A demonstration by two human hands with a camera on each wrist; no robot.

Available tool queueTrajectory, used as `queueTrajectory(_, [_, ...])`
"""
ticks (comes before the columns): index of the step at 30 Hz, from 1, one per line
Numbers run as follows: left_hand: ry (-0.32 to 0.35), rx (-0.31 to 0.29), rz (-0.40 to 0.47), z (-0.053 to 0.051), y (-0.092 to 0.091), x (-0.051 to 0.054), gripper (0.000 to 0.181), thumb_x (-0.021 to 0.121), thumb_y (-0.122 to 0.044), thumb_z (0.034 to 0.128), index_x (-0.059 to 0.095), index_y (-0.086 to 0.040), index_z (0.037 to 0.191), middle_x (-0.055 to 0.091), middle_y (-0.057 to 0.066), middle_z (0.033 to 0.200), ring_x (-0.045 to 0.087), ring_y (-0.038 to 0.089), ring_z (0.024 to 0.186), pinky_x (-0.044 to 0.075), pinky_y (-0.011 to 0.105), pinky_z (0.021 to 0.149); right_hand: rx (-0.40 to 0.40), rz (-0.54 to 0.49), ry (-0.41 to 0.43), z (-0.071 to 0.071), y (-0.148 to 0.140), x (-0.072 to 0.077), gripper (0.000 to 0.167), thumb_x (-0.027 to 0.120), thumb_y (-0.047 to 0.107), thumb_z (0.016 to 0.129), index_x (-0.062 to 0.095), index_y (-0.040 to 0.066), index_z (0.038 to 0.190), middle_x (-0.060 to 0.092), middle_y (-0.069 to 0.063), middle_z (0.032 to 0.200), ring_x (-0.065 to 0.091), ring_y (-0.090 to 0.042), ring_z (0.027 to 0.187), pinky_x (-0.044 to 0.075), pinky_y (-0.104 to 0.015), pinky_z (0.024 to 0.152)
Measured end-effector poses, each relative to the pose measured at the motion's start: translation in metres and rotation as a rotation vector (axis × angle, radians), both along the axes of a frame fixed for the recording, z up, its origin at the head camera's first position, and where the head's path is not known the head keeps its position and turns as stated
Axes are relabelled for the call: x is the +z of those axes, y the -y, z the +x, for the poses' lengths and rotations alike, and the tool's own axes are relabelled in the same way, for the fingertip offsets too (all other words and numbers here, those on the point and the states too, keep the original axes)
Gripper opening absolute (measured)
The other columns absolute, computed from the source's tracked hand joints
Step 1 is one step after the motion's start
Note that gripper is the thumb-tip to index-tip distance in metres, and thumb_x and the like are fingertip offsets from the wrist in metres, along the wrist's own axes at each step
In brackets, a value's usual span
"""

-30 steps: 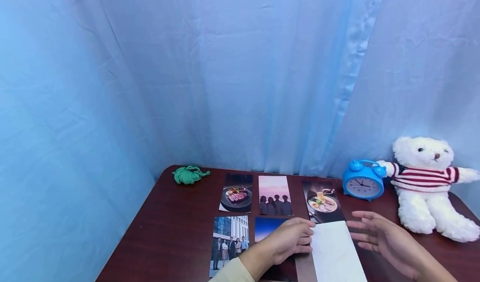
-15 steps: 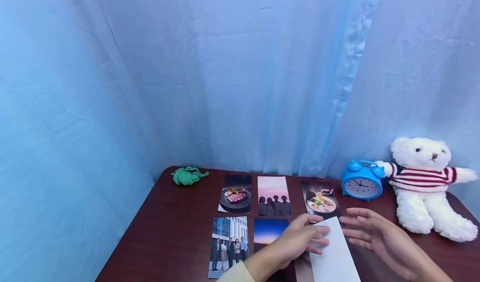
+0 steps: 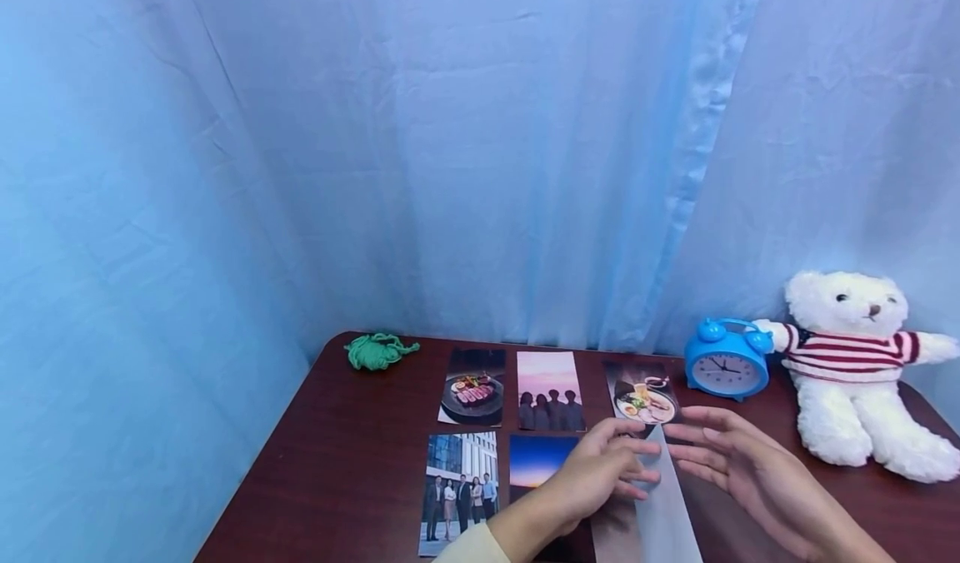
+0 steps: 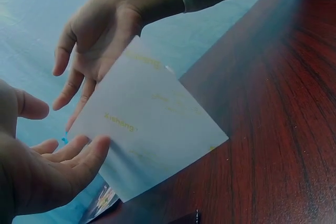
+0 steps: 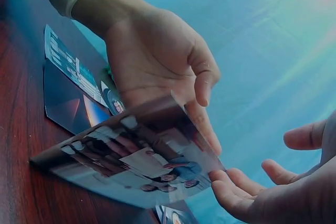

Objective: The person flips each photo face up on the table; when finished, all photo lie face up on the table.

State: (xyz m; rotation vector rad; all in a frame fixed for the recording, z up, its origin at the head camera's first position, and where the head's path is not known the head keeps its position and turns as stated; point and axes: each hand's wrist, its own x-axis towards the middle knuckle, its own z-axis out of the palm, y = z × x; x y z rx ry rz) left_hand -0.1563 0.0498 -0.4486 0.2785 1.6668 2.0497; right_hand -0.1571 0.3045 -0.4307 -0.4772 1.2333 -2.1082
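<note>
A photo print [image 3: 663,496] stands tilted on edge between my hands, its white back toward the left hand. In the left wrist view the back of the print [image 4: 152,114] carries faint yellow lettering. The right wrist view shows its picture side [image 5: 152,156], with several people. My left hand [image 3: 600,473] lays extended fingers against the white back. My right hand [image 3: 753,475] has spread fingers at the print's far edge, on the picture side. A photo of a noodle bowl [image 3: 643,396] lies just beyond, partly hidden by the fingers.
Left of the hands lie photos of a steak [image 3: 472,388], silhouettes [image 3: 551,392], an office group [image 3: 459,492] and a sunset [image 3: 536,463]. Green yarn [image 3: 378,351] sits at the back left of the table [image 3: 322,480]. A blue alarm clock [image 3: 726,363] and white teddy bear [image 3: 847,371] stand right.
The print has turned from lying nearly flat, white side up, to a steeper tilt. My left fingers have moved right onto its back; the right hand has shifted slightly left.
</note>
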Motion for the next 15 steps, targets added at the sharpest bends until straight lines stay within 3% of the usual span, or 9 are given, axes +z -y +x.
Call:
queueTrajectory(7, [-0.018, 0.016, 0.038, -0.001, 0.002, 0.000, 0.051, 0.050, -0.002, 0.0925, 0.053, -0.006, 0.143, 0.072, 0.014, 0.132, 0.074, 0.044, 0.116, 0.065, 0.048, 0.090, -0.023, -0.002, -0.078, 0.002, 0.011, -0.004, 0.050, 0.010, 0.010, 0.117, 0.048, 0.021, 0.148, 0.063, 0.001, 0.151, 0.062, -0.017, 0.139, 0.052, -0.028, 0.114])
queueTrajectory(15, [-0.015, 0.070, -0.001, 0.000, 0.004, -0.002, 0.053, 0.052, 0.000, 0.0892, 0.056, -0.006, 0.141, 0.071, 0.016, 0.131, 0.075, 0.030, 0.104, 0.066, 0.046, 0.085, -0.087, 0.053, -0.199, 0.001, 0.025, -0.014, 0.055, 0.015, 0.001, 0.114, 0.054, 0.024, 0.144, 0.068, 0.003, 0.144, 0.067, -0.013, 0.132, 0.054, -0.024, 0.109])
